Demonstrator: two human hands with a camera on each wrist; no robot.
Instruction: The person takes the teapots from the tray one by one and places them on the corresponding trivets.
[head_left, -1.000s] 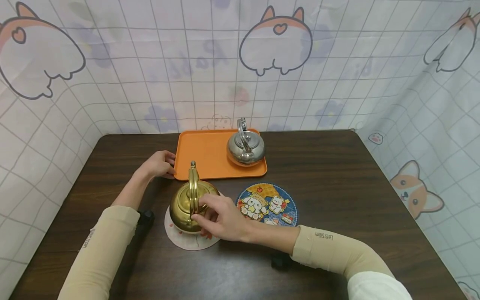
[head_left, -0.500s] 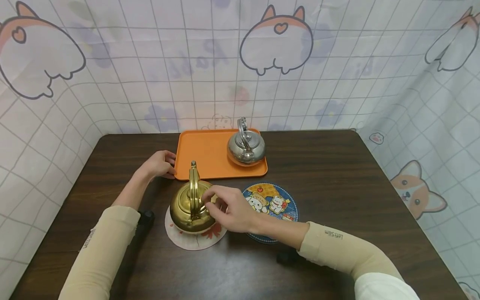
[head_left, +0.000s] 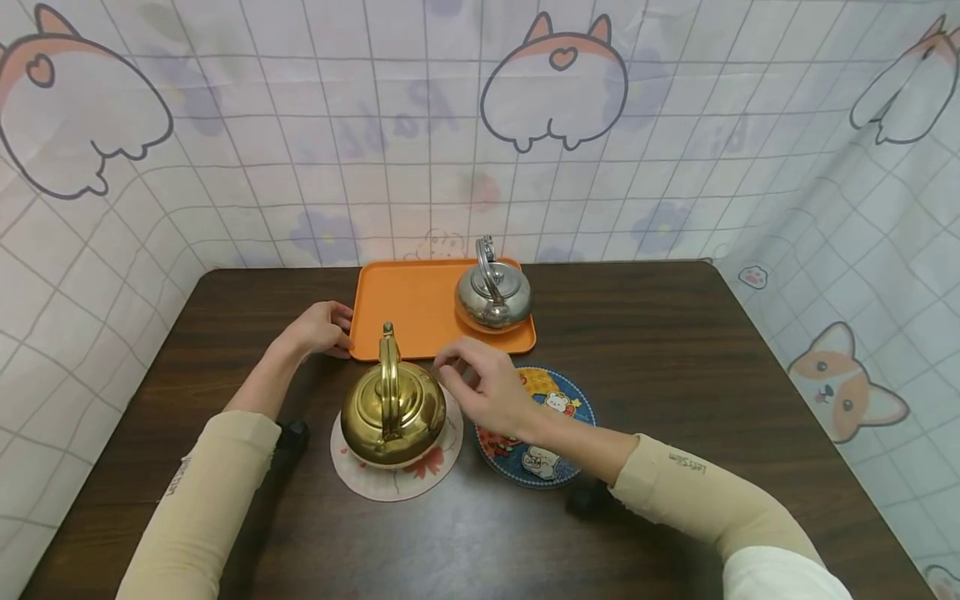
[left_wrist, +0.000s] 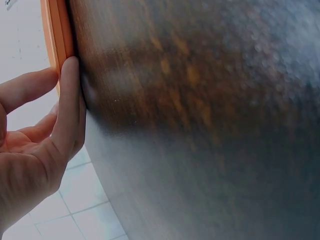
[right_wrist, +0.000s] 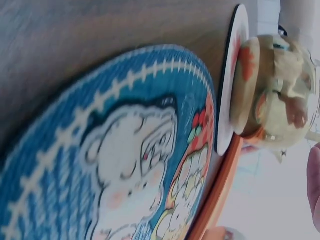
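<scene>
My left hand point(head_left: 318, 329) is at the left side of the orange tray point(head_left: 405, 308). In the left wrist view, its fingers point(left_wrist: 70, 95) pinch the rim of the tray. A golden teapot point(head_left: 392, 412) with a raised handle stands on a pale round mat point(head_left: 375, 490) with red flowers, in front of the tray. To the right of that teapot my right hand point(head_left: 487, 387) is held up with loosely bent fingers and nothing in them. It overlaps a blue round mat point(head_left: 558, 475) printed with cartoon bears. On the tray's right part sits a silver teapot point(head_left: 495, 300).
All of this is on a dark wooden table point(head_left: 675, 358). Behind it and at the sides hangs a white checked curtain point(head_left: 420, 167) with corgi drawings. Bare wood lies right of the blue mat.
My right hand has come off the golden teapot's handle and moved right and back, over the blue mat. The teapot stays on its mat; my left hand has not moved.
</scene>
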